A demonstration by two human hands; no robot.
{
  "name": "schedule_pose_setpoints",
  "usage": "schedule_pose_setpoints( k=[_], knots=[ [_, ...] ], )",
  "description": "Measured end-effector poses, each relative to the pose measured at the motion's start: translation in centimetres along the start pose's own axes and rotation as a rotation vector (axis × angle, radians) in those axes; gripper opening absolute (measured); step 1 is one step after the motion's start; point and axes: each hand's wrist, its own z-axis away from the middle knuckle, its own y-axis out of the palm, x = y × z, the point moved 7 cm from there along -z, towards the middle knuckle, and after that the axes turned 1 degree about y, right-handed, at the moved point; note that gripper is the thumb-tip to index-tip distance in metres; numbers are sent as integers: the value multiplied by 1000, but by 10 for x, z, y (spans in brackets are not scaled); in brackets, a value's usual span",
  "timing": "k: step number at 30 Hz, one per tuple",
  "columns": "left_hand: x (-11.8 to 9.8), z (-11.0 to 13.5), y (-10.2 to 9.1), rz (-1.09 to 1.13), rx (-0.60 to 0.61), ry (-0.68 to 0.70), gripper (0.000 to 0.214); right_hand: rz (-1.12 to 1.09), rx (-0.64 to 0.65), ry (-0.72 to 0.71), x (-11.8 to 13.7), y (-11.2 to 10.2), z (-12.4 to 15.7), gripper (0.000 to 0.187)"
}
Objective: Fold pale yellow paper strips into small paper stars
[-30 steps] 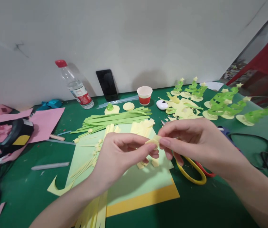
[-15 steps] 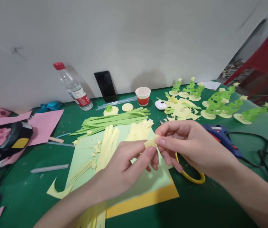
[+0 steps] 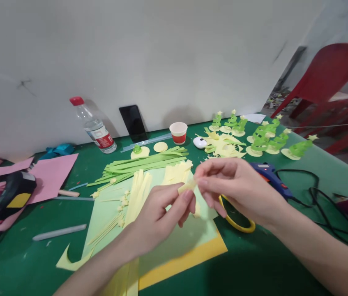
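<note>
Two hands pinch one small yellow paper strip (image 3: 187,187).
Left hand (image 3: 158,218) and right hand (image 3: 235,187) each close fingertips on it, above green paper (image 3: 106,209).

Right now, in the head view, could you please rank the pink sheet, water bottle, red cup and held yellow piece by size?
Largest first:
pink sheet
water bottle
red cup
yellow piece, smallest-looking despite being nearest the camera
</note>
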Motion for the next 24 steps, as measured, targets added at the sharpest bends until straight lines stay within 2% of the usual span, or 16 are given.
schedule_pose_setpoints(
  k=[3, 4, 5, 6, 8, 11, 14, 20, 24],
  knots=[
    [-2, 2, -3, -11, -23, 0, 39, 401, -252, -215, 24, -28, 14, 10],
    [-2, 3, -3, -4, -20, 4, 39, 628, -283, -203, 23, -35, 18, 14],
    [-2, 3, -3, 7, -15, 9, 39, 898, -305, -117, 14, -44, 21, 17],
    [-2, 4, -3, 19, -11, 10, 39, 1163, -276, 53, -4, -54, 23, 19],
    [0, 4, -1, 50, -3, -10, 38, 1297, -294, 193, -32, -73, 31, 17],
    [6, 4, 4, 130, 19, -97, 37, 1371, -311, 295, -71, -89, 40, 33],
    [10, 3, 10, 199, 49, -159, 36, 1357, -302, 362, -92, -95, 41, 32],
    [18, 2, 13, 211, 63, -205, 35, 1164, -364, 541, -96, -115, 35, 31],
    [22, 1, 12, 227, 53, -216, 34, 953, -365, 526, -86, -122, 39, 28]
  ],
)
